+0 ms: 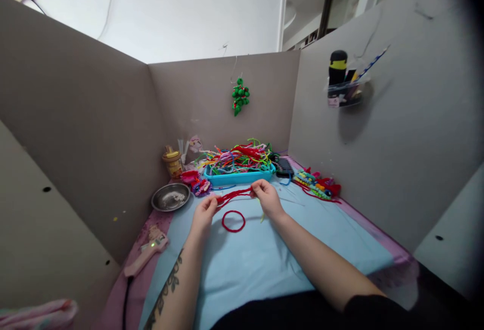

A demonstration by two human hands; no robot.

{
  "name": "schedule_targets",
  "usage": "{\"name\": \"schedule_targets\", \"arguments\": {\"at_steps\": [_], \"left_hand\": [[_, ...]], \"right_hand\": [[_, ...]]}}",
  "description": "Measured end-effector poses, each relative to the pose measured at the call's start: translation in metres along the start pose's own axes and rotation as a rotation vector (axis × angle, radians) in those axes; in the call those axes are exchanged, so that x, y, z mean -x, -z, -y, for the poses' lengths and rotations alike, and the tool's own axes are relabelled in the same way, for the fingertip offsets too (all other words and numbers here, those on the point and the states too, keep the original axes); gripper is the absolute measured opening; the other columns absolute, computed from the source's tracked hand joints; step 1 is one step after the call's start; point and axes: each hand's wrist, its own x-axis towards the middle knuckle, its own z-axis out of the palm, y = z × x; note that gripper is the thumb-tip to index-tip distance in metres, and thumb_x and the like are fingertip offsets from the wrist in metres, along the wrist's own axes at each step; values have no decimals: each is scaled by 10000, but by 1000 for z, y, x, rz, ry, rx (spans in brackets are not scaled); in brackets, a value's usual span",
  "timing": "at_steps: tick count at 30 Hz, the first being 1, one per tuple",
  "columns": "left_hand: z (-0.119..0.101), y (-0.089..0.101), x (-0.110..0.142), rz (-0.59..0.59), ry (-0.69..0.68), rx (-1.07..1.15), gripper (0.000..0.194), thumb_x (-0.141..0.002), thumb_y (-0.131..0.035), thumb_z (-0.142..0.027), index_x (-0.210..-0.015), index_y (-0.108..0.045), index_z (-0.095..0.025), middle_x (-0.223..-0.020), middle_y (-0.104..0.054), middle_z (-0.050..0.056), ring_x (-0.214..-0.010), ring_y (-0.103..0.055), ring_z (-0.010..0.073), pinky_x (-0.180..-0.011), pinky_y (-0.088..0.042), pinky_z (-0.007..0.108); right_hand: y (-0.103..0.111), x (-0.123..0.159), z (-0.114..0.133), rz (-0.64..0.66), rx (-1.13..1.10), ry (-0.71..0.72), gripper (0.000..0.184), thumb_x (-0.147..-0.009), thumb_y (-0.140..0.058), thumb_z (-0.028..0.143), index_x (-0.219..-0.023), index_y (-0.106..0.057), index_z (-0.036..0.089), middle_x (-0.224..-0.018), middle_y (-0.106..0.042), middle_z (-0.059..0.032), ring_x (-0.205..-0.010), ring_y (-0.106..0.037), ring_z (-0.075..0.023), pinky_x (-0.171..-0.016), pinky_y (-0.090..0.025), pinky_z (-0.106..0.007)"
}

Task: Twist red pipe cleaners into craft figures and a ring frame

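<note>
Several strands of red yarn-like cord (235,195) are stretched between my two hands, just above the light blue cloth. My left hand (205,210) pinches their left end with closed fingers. The right end is gripped by my right hand (266,199), also closed. Below the strands a red ring (233,221) lies flat on the cloth, apart from both hands. A short yellow-green piece (261,211) shows beside my right hand, partly covered by it.
Behind my hands stands a blue tray (242,177) heaped with colourful strands. A metal bowl (171,197) and a pink glue gun (148,255) are at left. At right lie colourful crafted pieces (317,185) and a dark phone-like object (284,167). Grey panels enclose the table.
</note>
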Motion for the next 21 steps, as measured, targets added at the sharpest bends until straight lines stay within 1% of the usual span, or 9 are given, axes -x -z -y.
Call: {"name": "schedule_targets", "arguments": {"at_steps": [2,4,7,9,10,12,14,18,21], "left_hand": [[-6,0,2,32,29,149,441,-680,-656,-467,-966,-645,-132,-1021,-663,135,-957,-609,226,-793,-472,308],[-10,-1,4,42,85,240,430,-720,-623,-468,-975,-653,-122,-1075,-647,160,-995,-602,239,-814,-466,319],[-13,-4,8,126,263,226,369,-745,-616,-430,-917,-676,-109,-1025,-664,179,-912,-639,239,-740,-487,305],[-12,-8,13,255,384,176,344,-739,-634,-399,-906,-682,-102,-969,-678,184,-818,-659,231,-683,-492,295],[-12,-9,16,325,427,162,339,-732,-646,-388,-906,-682,-100,-942,-683,184,-773,-662,226,-665,-491,297],[-11,-12,22,439,475,155,332,-714,-669,-370,-908,-682,-100,-899,-686,177,-691,-657,211,-639,-488,303],[-10,-14,25,497,498,144,325,-704,-682,-356,-911,-682,-105,-876,-681,164,-616,-637,182,-595,-479,291],[-10,-16,26,481,491,87,341,-724,-652,-379,-938,-677,-115,-792,-654,113,-508,-555,117,-509,-441,254],[-11,-17,27,454,424,-5,364,-728,-634,-417,-929,-680,-117,-679,-609,59,-455,-477,85,-453,-376,219]], "right_hand": [[6,-5,-1,-8,-27,-35,288,-735,-613,462,-734,-546,183,-563,-549,30,-526,-518,-108,-537,-421,-231],[9,-6,-1,78,-58,-110,318,-708,-627,488,-719,-535,183,-552,-541,31,-506,-510,-107,-516,-417,-232],[7,-2,3,324,-27,-201,353,-689,-636,512,-694,-531,175,-533,-539,24,-484,-496,-106,-494,-408,-232],[3,2,6,454,31,-203,347,-702,-632,500,-682,-537,167,-533,-537,23,-488,-491,-100,-495,-401,-225],[0,5,7,489,58,-190,336,-712,-628,487,-680,-540,164,-537,-534,24,-493,-489,-97,-497,-397,-221],[-4,8,9,510,109,-159,305,-734,-614,456,-688,-545,162,-548,-528,28,-502,-486,-93,-500,-391,-213],[-6,8,11,498,160,-122,276,-753,-595,430,-700,-548,163,-560,-528,28,-513,-490,-96,-504,-390,-211],[-8,9,14,461,302,-25,213,-780,-559,371,-709,-555,170,-600,-543,21,-557,-507,-109,-531,-394,-218],[-12,13,15,424,427,69,162,-792,-534,313,-713,-573,177,-620,-553,18,-578,-501,-113,-550,-388,-221]]}}
